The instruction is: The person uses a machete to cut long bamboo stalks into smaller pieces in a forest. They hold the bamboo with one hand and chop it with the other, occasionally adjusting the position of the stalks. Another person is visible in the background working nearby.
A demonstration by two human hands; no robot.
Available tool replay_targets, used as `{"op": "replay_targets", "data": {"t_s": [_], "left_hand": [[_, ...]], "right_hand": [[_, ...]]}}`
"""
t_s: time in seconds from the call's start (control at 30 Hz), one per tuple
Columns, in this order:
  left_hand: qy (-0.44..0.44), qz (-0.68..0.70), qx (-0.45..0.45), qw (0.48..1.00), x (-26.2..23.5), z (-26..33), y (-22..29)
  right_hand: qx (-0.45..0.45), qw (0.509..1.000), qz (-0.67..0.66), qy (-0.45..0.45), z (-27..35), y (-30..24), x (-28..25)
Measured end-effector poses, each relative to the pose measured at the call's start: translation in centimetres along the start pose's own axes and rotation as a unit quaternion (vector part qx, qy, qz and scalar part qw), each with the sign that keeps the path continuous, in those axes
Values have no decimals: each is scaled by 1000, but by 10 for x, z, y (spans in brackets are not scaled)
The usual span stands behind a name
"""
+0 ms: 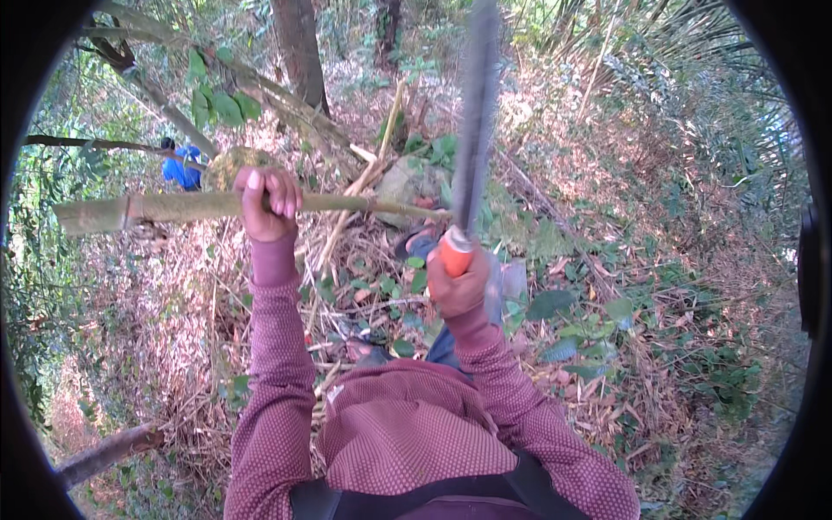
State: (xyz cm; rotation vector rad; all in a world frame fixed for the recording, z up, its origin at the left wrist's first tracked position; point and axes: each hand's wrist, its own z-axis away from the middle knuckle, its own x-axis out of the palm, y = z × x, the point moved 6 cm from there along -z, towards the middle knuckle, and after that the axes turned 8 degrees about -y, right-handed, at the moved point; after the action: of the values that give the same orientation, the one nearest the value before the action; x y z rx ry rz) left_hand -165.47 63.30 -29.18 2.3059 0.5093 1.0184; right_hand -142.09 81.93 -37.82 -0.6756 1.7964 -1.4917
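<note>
My left hand (267, 204) is wrapped round a bamboo pole (178, 209), which lies roughly level across the view. Its thick cut end points left, and its thinner part runs right toward my other hand. In my right hand (459, 282) is the orange handle of a machete (475, 121). The long blade stands upright, blurred by motion, and rises past the top edge of the view. Behind the machete's handle, the thin end of the pole is partly hidden.
A mossy rock (412, 186) and split bamboo pieces (347, 208) lie ahead. Tree trunks (299, 56) stand beyond, with a leaning branch (260, 91) at left. A person in blue (182, 166) is farther off at left. Dry leaves and green plants (581, 342) cover the ground.
</note>
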Motion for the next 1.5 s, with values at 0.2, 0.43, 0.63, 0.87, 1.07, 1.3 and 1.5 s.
{"op": "replay_targets", "data": {"t_s": [0.2,0.43,0.63,0.87,1.07,1.3,1.5], "left_hand": [[90,-11,-59,994,-7,-4,-8],[1,17,-19,1000,-3,-3,-11],[-108,-42,-1,993,-2,-17,-22],[130,-67,-34,989,-14,0,-24],[253,29,23,967,-54,14,40],[-88,147,95,981,-87,9,177],[-2,262,134,956,-126,26,204]], "right_hand": [[72,991,105,-26,49,42,27],[30,998,-56,27,-2,13,-12],[157,984,80,-27,43,80,26],[71,987,142,-31,1,76,-7],[46,981,113,-148,-83,75,-17],[67,914,116,-383,-101,71,7],[273,794,-2,-543,4,35,40]]}}
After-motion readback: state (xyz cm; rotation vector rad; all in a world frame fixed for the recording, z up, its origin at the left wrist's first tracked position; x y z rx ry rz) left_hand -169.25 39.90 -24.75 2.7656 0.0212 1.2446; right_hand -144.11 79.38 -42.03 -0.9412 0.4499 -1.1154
